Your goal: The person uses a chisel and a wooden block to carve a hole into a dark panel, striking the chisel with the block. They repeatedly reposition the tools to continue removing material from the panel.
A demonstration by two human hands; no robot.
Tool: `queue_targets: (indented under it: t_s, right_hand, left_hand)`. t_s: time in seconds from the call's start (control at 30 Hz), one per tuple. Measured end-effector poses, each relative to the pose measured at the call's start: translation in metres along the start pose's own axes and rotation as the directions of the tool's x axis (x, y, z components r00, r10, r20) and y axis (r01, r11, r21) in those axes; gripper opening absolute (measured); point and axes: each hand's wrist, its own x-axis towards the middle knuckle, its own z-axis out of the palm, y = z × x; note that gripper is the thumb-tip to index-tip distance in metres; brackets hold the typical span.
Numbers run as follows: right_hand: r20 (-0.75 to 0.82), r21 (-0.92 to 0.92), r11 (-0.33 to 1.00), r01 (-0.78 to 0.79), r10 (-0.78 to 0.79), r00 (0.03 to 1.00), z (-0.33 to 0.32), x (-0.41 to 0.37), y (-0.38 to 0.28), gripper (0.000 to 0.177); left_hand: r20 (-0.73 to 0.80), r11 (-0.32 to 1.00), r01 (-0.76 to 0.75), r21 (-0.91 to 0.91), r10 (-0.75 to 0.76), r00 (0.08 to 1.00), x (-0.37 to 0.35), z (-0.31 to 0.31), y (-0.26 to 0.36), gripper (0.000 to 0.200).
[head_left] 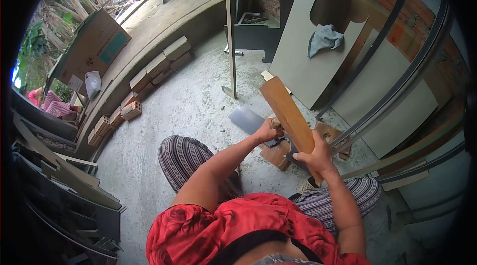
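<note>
A long orange-brown wooden piece (pixel 288 116) stands tilted in front of me. My right hand (pixel 322 154) is closed round its lower part, thumb on the near side. My left hand (pixel 268 131) is closed beside its left edge, round what looks like the handle of a broad grey blade (pixel 246 119) that points up and left. Below both hands, brown wooden blocks (pixel 276 154) lie on the concrete floor, with a dark metal piece between them. The hands partly hide where the blade and the wood meet.
Bricks (pixel 131 110) line the step at the left, near a cardboard box (pixel 92 49). An upright post (pixel 230 41) stands ahead. Large panels (pixel 303 41), one with a blue cloth (pixel 325 39), lean at the right beside curved dark strips. Another person (pixel 55 104) is at the far left.
</note>
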Motion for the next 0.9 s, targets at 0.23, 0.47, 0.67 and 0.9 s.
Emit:
queue_targets:
  t_s: [0.23,0.47,0.67,0.9]
  right_hand:
    - [-0.317,0.419,0.852,0.314,-0.187,0.930,0.002,-0.009,-0.009,0.071]
    - [-0.017,0.048,0.999,-0.008,0.009,1.000,0.004,0.002,0.011,0.071]
    - [-0.204,0.237,0.971,0.030,0.020,0.979,-0.008,-0.005,0.015,0.069]
    - [-0.254,0.174,0.984,0.036,0.009,0.967,-0.003,-0.003,0.030,0.071]
  left_hand:
    - [0.020,0.994,-0.074,0.086,0.072,0.997,-0.001,0.002,-0.002,0.018]
    - [0.019,0.994,-0.111,0.001,0.111,0.994,-0.009,0.011,0.010,0.022]
    - [0.035,0.997,-0.069,0.023,0.068,0.997,-0.001,0.000,0.000,0.020]
    - [0.072,0.995,-0.046,0.093,0.039,0.997,-0.001,0.006,0.005,0.020]
